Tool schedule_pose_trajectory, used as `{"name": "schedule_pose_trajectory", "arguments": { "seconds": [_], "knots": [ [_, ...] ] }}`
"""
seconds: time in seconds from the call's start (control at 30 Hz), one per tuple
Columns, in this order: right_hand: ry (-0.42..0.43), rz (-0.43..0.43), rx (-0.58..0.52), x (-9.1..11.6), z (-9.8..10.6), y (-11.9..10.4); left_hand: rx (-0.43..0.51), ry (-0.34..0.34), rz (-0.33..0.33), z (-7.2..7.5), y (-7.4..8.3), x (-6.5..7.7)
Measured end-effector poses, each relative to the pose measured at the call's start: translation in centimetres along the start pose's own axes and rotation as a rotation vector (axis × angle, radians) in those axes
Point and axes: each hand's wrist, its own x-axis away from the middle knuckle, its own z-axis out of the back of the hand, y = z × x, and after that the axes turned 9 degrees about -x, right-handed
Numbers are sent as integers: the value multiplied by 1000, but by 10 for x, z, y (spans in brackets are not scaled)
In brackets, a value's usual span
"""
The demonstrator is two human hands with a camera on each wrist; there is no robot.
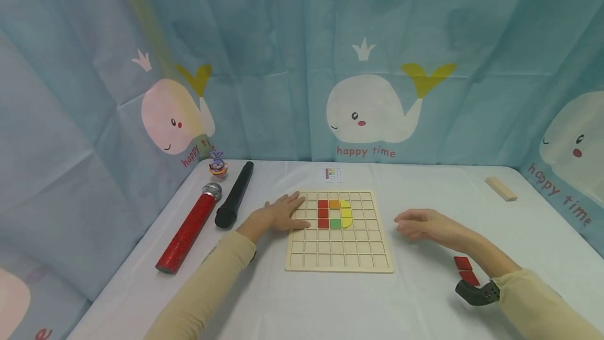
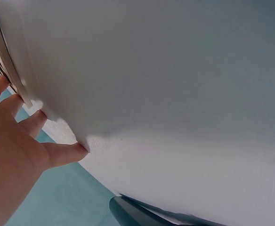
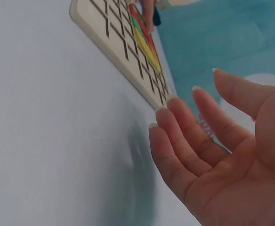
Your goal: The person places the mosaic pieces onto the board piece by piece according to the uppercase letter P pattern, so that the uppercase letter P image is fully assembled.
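Observation:
A wooden grid board (image 1: 306, 263) lies flat on the table, with red tiles (image 1: 323, 214), an orange tile (image 1: 334, 204), a green tile (image 1: 335, 223) and yellow tiles (image 1: 346, 213) set in its upper squares. My left hand (image 1: 283, 213) rests at the board's left edge, fingers spread, thumb reaching over the rim. In the left wrist view its fingertips (image 2: 83, 149) touch the board's edge and the tablecloth. To the right of the board, my right hand (image 1: 420, 223) hovers with relaxed, slightly bent fingers; its palm holds nothing in the right wrist view.
Two red tiles (image 1: 464, 271) lie under the right forearm. On the left are a red microphone (image 1: 186, 232), a black microphone (image 1: 236, 193) and a small purple toy (image 1: 217, 165). Behind the board lies a pattern card (image 1: 332, 174); a wooden block (image 1: 501, 189) sits at the far right.

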Motion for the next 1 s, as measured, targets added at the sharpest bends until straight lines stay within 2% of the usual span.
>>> {"name": "schedule_pose_trajectory", "arguments": {
  "seconds": [0.3, 0.63, 1.0],
  "knots": [
    [46, -1, 89, 15, 15, 11, 8, -5, -5, 0, -1, 0],
    [5, 69, 163, 34, 28, 23, 10, -7, -6, 1, 0, 1],
    [-21, 140, 156, 52, 34, 36, 7, -8, -9, 1, 0, 1]
  ]
}}
